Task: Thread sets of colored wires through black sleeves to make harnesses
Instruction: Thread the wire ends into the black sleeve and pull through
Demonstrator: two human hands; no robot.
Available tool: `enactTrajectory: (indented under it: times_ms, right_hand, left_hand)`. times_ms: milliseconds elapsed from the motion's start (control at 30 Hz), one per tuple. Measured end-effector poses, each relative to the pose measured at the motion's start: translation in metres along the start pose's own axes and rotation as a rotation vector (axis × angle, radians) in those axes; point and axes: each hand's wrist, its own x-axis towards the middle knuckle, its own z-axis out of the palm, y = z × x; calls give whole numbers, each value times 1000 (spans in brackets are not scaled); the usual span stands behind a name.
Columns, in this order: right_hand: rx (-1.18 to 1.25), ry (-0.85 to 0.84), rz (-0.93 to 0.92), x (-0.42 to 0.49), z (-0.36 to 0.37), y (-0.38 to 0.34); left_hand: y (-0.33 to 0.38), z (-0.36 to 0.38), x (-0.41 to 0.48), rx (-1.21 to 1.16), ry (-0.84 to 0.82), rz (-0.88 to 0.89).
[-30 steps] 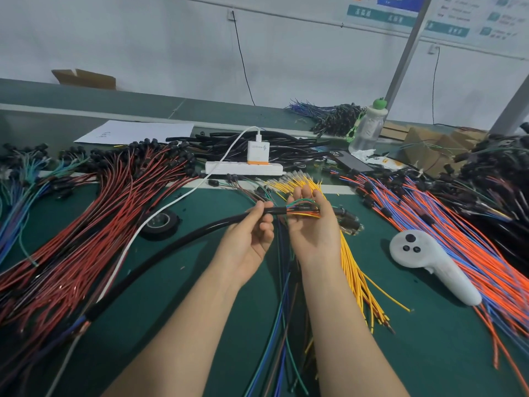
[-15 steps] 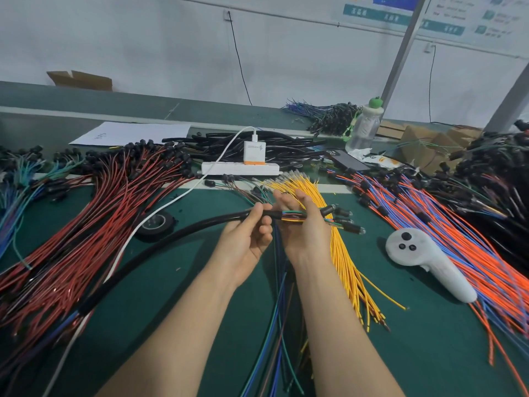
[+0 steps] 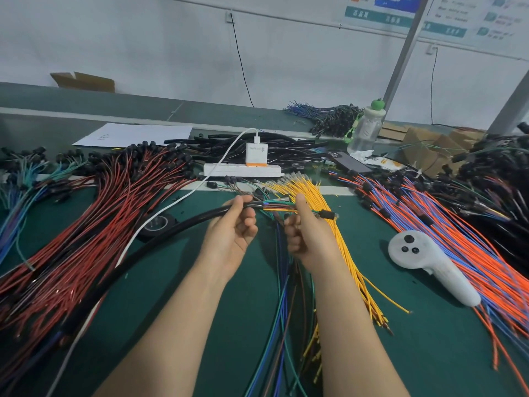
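Green counter (image 3: 415,353) viewed from above; positions are given from the white power strip (image 3: 242,169). Below and left of the strip, a black sleeve (image 3: 171,233) climbs from the lower left, its long axis rising rightward. Just below the strip, the left hand (image 3: 232,239) holds the sleeve's open end, fingers (image 3: 243,202) pinched around it. From that mouth 1 set of colored wires (image 3: 279,206) runs nearly level to the right. Below and right of the strip, the right hand (image 3: 310,239) clamps them, fingers closed, nearer their connector ends; the next move probably slides wires along that line
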Motion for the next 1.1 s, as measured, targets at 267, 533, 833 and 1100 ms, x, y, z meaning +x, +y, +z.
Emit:
enactTrajectory:
  times_ms: [267,533,833,1100]
  right_hand:
    - [-233,224,-187,3,-3,3]
    - [117,155,-424,-1,6,1]
    - [495,-61,-210,-5,-2,-6]
    - [498,-61,-220,-5,6,-3]
  left_hand:
    - [-4,-1,1,181,69,71]
    - [-2,-2,1,31,76,-11]
    - [-1,0,-3,-6,-36,-80]
    - [-1,2,-3,17,-63,-1]
